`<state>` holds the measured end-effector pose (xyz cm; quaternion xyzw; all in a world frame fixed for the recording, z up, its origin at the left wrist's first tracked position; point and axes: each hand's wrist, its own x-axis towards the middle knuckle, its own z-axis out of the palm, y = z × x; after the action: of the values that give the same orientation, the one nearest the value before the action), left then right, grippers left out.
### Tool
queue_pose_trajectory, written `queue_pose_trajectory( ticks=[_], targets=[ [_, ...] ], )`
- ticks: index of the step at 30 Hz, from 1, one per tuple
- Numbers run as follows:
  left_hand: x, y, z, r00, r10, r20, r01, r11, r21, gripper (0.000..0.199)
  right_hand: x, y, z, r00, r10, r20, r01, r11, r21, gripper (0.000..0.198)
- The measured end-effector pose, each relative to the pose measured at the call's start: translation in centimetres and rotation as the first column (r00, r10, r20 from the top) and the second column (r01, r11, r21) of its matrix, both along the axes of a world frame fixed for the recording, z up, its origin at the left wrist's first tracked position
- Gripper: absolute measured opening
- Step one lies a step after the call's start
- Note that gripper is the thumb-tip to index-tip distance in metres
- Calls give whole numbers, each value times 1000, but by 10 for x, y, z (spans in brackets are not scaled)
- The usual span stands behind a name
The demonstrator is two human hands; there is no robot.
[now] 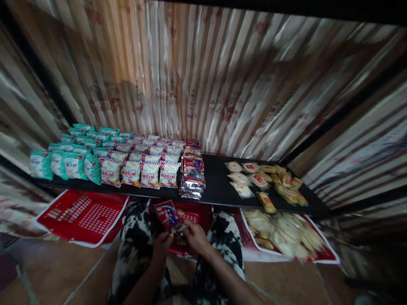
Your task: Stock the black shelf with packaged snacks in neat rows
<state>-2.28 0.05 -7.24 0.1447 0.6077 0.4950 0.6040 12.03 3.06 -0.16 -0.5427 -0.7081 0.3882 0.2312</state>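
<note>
A dark red and purple snack packet [166, 213] is tilted up in front of me, between my knees. My left hand [163, 245] is closed at its lower edge, with thumb and fingers pinched together. On the packet's lower right corner, my right hand [196, 238] is closed too. Beneath both hands is a red basket [206, 210] with some small packets in it, partly covered by my hands. Similar dark, shiny packets [193, 173] are stacked in a column on the black shelf [216, 182] just beyond.
Rows of teal bags [74, 165] and white bags [149, 173] fill the shelf's left part. Round pale packs [240, 178] and yellow packs [291, 192] lie at its right. Red baskets [85, 220] stand below on both sides; the right one holds pale packs [286, 231]. Corrugated sheeting [190, 84] rises behind.
</note>
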Motion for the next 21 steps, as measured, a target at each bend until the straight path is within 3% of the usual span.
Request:
queue_pose_trajectory(
  ticks=[6,11,16,21],
  targets=[
    [0,1,27,996,-56,-65,64,989,132,45,8,-1,40,975,-33,-220,50,996,73,28],
    [8,8,73,995,-90,-41,97,963,251,50,16,4,70,951,-50,-306,99,984,146,34],
    [23,28,120,990,-88,-114,127,905,406,43,29,18,84,910,-167,-379,239,959,150,36],
    [44,64,150,982,-110,-154,175,838,517,33,44,49,91,802,-300,-516,430,891,150,38]
  ],
)
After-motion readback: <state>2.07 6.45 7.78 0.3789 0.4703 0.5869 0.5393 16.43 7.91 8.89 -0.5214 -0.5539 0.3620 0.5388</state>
